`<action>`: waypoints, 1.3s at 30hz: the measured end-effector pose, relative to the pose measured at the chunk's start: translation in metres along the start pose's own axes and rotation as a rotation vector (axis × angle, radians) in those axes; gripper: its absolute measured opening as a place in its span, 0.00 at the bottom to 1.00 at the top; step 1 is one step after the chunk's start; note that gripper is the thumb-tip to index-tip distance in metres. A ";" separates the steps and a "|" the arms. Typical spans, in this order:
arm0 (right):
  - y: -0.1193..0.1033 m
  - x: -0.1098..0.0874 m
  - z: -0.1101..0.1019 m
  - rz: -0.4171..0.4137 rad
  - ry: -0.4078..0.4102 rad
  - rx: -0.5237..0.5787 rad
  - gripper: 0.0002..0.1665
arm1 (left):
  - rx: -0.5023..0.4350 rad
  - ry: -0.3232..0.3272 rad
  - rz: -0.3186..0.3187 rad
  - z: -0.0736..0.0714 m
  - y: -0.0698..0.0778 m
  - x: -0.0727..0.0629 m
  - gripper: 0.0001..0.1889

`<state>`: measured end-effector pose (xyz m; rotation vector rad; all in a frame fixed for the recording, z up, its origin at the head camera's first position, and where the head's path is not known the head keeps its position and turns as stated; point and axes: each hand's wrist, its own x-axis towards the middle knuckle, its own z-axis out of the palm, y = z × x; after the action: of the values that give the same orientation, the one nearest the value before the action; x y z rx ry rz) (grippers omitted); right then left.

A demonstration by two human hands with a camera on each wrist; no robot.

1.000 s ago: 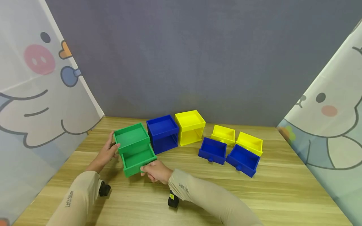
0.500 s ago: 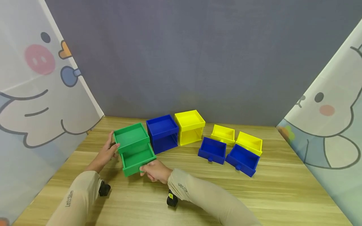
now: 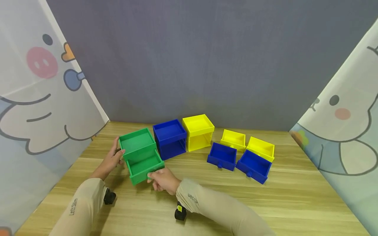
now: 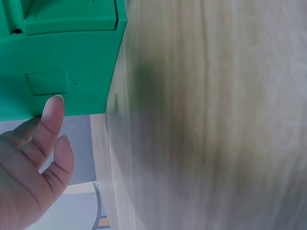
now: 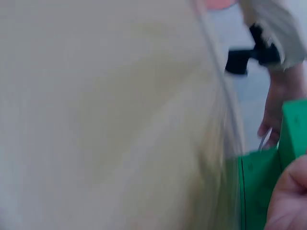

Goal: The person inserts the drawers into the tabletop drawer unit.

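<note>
A green drawer cabinet (image 3: 137,142) stands at the left of the table in the head view. Its lower green drawer (image 3: 144,164) juts out at the front, and I see nothing inside it. My right hand (image 3: 165,179) pinches this drawer's front at the knob, which the fingers mostly cover. On the cabinet's left side rests my left hand (image 3: 110,160). The left wrist view shows a fingertip (image 4: 56,103) against the green side wall (image 4: 67,62), with the other fingers spread. In the right wrist view only part of the right hand (image 5: 290,199) shows, beside green plastic.
Right of the green cabinet stand a blue cabinet (image 3: 169,131) and a yellow cabinet (image 3: 198,126), both with open fronts. Farther right lie two blue drawers (image 3: 222,156) and two yellow drawers (image 3: 233,139) on the wooden table (image 3: 283,203). A grey curtain (image 3: 189,65) hangs behind.
The green drawer has come slightly farther forward with my right hand. My left hand and the green cabinet stay in place.
</note>
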<state>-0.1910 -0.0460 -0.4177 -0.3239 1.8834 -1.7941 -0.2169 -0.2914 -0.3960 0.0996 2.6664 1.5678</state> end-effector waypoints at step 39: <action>0.008 -0.011 0.037 -0.118 0.403 0.629 0.03 | -0.007 0.023 0.006 0.001 -0.001 -0.002 0.37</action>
<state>-0.1608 -0.0714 -0.4228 0.1725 1.4353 -2.5588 -0.2149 -0.2913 -0.3972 0.0898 2.6803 1.5892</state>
